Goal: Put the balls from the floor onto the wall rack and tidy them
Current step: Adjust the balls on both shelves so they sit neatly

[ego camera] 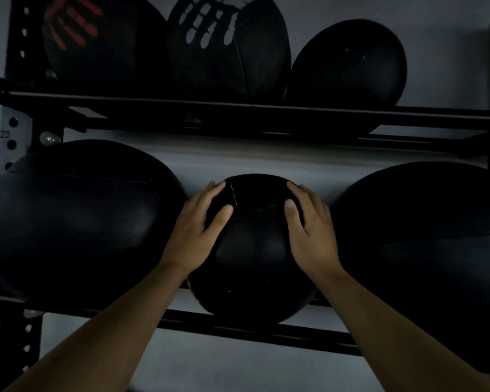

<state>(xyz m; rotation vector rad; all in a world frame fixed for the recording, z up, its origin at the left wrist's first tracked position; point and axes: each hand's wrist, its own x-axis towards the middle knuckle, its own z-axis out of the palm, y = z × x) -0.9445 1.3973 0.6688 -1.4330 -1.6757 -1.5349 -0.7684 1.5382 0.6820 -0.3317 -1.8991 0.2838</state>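
Observation:
A black medicine ball [253,250] rests on the lower rails of the black wall rack [238,332], in the middle of that row. My left hand [200,230] grips its left side and my right hand [309,230] grips its right side, fingers spread over the top. A larger black ball [77,219] sits to its left and another large black ball [425,241] to its right. The floor is out of view.
The upper shelf rail [238,107] carries three black balls: one with a red hand print [96,41], one with a white hand print [227,43], and a plain one [348,63]. A perforated upright [10,142] stands at the left. Grey wall lies behind.

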